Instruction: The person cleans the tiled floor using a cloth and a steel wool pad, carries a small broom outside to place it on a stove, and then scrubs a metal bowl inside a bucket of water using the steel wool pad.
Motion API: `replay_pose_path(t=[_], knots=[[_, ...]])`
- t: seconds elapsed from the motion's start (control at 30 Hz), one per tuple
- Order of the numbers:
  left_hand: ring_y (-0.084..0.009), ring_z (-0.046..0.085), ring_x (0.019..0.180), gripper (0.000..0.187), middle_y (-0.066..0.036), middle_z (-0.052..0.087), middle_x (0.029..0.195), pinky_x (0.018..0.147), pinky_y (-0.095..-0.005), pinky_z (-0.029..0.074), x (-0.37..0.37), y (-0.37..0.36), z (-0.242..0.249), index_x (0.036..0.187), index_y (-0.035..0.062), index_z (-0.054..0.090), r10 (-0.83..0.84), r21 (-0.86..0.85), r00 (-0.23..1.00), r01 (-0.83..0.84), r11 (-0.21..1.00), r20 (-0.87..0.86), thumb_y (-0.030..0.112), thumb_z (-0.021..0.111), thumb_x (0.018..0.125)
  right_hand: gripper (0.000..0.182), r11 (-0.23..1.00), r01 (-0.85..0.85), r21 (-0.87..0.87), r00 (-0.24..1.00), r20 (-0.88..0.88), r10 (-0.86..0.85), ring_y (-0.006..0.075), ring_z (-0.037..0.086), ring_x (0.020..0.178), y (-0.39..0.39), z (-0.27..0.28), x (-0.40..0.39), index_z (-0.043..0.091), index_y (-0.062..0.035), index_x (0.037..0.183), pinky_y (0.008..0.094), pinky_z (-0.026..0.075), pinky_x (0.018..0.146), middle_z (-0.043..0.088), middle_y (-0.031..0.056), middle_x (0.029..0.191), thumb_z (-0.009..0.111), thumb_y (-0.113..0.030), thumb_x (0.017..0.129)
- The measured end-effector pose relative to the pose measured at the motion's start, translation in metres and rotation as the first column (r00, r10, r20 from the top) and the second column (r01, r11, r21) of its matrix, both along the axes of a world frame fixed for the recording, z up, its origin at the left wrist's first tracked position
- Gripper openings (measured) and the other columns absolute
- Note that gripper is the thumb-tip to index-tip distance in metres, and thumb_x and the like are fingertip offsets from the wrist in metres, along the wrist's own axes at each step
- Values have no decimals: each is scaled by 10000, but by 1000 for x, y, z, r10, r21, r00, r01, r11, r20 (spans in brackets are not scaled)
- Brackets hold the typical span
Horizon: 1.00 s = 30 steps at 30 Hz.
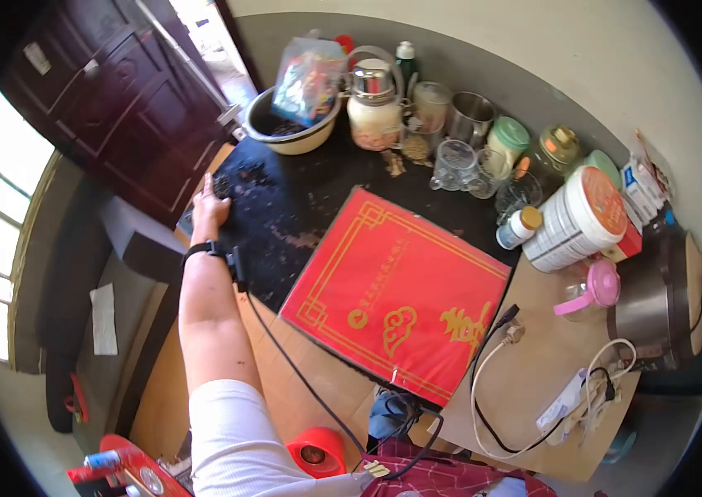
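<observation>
My left hand (209,206) reaches out to the left edge of the black tabletop (285,199), with its fingers stretched forward. It appears to hold nothing. Small dark crumbs or scraps (245,177) lie scattered just beyond and beside it. A black strap with a small device (235,263) is on my left wrist, and a cable runs from it towards my body. Nearer to me, a flat red box or board with gold patterns (396,294) lies across the front of the table. My right hand is out of view.
Along the wall stand a basin (297,142) with a plastic bag (308,83), a thermos jug (373,108), glass mugs (455,161), a white bucket (566,228), a pink-lidded jug (595,286) and a cooker (657,290). A power strip (562,398) with cords lies at right.
</observation>
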State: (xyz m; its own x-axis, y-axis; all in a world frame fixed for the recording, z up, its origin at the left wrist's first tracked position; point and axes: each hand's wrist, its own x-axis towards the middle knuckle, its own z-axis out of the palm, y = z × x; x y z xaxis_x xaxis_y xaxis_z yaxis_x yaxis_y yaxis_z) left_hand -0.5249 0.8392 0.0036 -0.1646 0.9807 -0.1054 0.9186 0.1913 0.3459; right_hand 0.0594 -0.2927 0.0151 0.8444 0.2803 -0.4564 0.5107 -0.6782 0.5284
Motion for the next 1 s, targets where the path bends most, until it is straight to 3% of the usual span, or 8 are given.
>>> replay_pose_path(t=[0.07,0.13,0.27,0.33,0.47,0.8,0.87,1.0], knots=[[-384,433,1230,693,-271,339,1384,995,-408,401,-2,5,-15,1403,300,329,21,55,985,-11,998,-171,152,571,770,437,993,110,-47,992,-57,-113,332,613,837,39,20,-15,617,-66,1000,417,491,770,652,162,827,617,-364,679],[-331,513,1159,534,-200,497,1278,969,-380,422,7,-8,-9,1286,234,503,-37,62,986,47,997,-164,76,488,776,316,538,741,401,666,-335,-667,281,619,715,94,51,-50,511,-49,1092,371,500,612,617,105,784,511,-285,883],[-289,568,1088,401,-150,612,1132,935,-357,442,34,-53,9,1126,165,634,-147,-19,988,146,989,-41,58,470,777,377,111,894,433,334,-482,-810,237,614,691,77,11,-53,469,-97,1183,344,503,618,624,113,798,555,-275,862],[-327,596,1010,340,-182,635,1033,867,-372,464,42,-81,10,1058,123,657,-285,109,956,277,955,64,106,499,757,362,354,790,500,604,-535,-591,220,646,689,63,-5,-59,597,-54,701,394,523,664,642,118,680,467,-326,902],[-157,594,675,332,-95,639,825,578,-264,464,102,-216,87,1130,18,591,-394,230,692,322,918,605,51,508,811,342,681,329,654,944,-238,-229,227,555,444,32,-50,-54,526,-37,560,392,426,430,540,123,489,422,-204,839],[-93,505,513,185,-55,569,825,407,-202,396,322,-660,182,1056,26,501,-523,241,208,708,663,827,96,499,884,176,118,324,939,932,-296,-207,192,614,695,14,-26,-15,624,-15,971,297,485,640,628,126,735,589,-120,835],[-90,520,527,154,-66,559,805,427,-208,417,373,-732,184,1040,14,480,-486,158,120,856,492,865,47,467,890,237,-370,522,769,833,-552,28,139,605,749,11,-53,-10,595,-44,1089,267,487,684,646,66,815,581,-102,860],[-91,523,512,141,-59,521,735,420,-215,422,456,-824,148,1043,-1,425,-366,3,97,965,263,926,50,458,917,498,-342,803,487,595,-648,475,127,565,916,51,8,-13,419,-87,1323,276,481,740,606,57,1001,602,-110,861]])
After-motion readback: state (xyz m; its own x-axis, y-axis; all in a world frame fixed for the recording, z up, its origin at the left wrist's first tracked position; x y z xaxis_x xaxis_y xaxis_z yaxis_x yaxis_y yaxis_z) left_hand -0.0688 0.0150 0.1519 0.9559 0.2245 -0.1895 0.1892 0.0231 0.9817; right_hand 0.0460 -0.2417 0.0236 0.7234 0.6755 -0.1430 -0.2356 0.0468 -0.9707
